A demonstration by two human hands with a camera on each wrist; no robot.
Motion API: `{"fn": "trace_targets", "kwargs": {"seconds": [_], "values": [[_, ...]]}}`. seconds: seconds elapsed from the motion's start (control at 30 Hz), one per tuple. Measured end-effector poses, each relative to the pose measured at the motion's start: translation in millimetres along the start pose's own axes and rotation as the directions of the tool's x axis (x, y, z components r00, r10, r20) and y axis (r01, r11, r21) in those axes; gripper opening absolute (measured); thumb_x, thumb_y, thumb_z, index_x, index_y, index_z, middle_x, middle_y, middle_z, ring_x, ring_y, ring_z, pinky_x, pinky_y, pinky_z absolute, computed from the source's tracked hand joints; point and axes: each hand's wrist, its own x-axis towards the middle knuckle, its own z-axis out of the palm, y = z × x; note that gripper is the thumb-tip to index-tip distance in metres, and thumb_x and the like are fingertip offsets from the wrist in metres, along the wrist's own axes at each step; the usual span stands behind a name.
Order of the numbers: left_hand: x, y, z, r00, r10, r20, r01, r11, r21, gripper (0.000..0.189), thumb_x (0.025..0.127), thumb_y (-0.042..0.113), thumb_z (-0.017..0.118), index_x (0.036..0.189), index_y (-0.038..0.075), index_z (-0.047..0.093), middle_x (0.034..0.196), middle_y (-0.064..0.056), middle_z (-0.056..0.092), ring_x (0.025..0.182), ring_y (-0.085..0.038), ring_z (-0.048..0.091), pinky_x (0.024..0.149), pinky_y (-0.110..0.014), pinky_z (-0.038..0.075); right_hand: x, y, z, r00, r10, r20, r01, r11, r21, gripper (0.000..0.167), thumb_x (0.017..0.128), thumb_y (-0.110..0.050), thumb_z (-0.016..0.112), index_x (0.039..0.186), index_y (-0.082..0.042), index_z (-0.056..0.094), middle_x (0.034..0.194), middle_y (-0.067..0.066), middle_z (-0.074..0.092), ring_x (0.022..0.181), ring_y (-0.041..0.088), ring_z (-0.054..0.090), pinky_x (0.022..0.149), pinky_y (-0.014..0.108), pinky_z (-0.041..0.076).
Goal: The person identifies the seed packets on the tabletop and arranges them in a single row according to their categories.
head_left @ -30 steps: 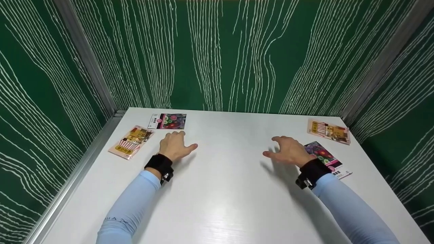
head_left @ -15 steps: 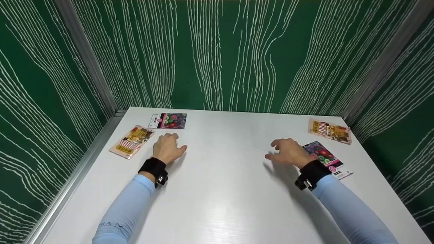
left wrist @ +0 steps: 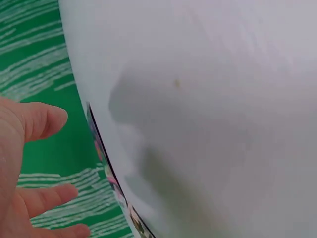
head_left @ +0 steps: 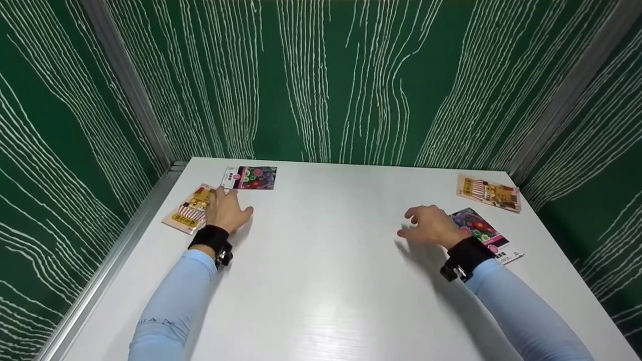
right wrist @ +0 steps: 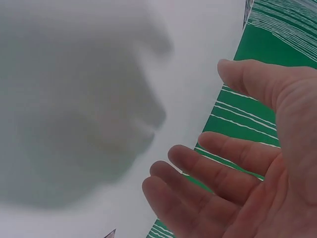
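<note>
My left hand (head_left: 226,210) hovers with spread, relaxed fingers over the right side of an orange flat packet (head_left: 189,213) with a striped awning picture, hiding part of it. Just beyond its fingertips lies a flower-printed flat packet (head_left: 257,178) with a white barcode end. In the left wrist view that hand (left wrist: 20,163) holds nothing. My right hand (head_left: 431,225) is above the table, loosely bent and holding nothing, as the right wrist view of the hand (right wrist: 237,188) also shows. Its wrist partly covers a second flower-printed packet (head_left: 479,228).
A second orange packet (head_left: 489,193) lies at the table's back right corner. The white table (head_left: 326,240) is bounded by green walls (head_left: 351,80) with pale wavy lines. A metal rail (head_left: 108,271) runs along the left side.
My left hand has moved left, from below the flower packet to over the orange packet's edge. My right hand has shifted slightly right. The packets lie where they were.
</note>
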Motion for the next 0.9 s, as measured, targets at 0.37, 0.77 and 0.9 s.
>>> {"fn": "trace_targets", "kwargs": {"seconds": [0.37,0.77,0.9], "values": [[31.5,-18.6,-11.7,0.98,-0.164,0.117,0.158,0.986,0.06,0.081,0.099,0.048,0.069,0.152,-0.01,0.051,0.16,-0.042,0.037,0.15,-0.059,0.034,0.119,-0.073,0.038,-3.0,-4.6,-0.9,1.0,0.001,0.015,-0.001,1.0,-0.021,0.059,0.092,-0.042,0.081,0.131,0.002,0.072,0.118,0.026,0.078,0.107,0.043,0.075,0.09,0.058,0.06],[40.0,-50.4,-21.7,0.935,-0.288,0.205,0.28,0.958,0.067,0.083,0.102,0.051,0.06,0.159,-0.006,0.042,0.156,-0.041,0.041,0.146,-0.061,0.037,0.119,-0.074,0.036,2.2,-11.4,0.9,0.998,0.021,0.055,-0.021,1.0,0.0,0.063,0.092,-0.044,0.082,0.135,0.0,0.071,0.123,0.025,0.077,0.112,0.04,0.073,0.092,0.058,0.06],[41.2,-64.5,-23.0,0.91,-0.346,0.231,0.346,0.937,0.039,0.075,0.106,0.049,0.054,0.161,-0.001,0.042,0.155,-0.04,0.043,0.144,-0.059,0.039,0.118,-0.074,0.036,2.1,-12.3,0.4,0.997,0.028,0.066,-0.028,1.0,0.003,0.063,0.093,-0.044,0.082,0.135,0.0,0.071,0.124,0.025,0.077,0.112,0.04,0.072,0.095,0.059,0.059]]}}
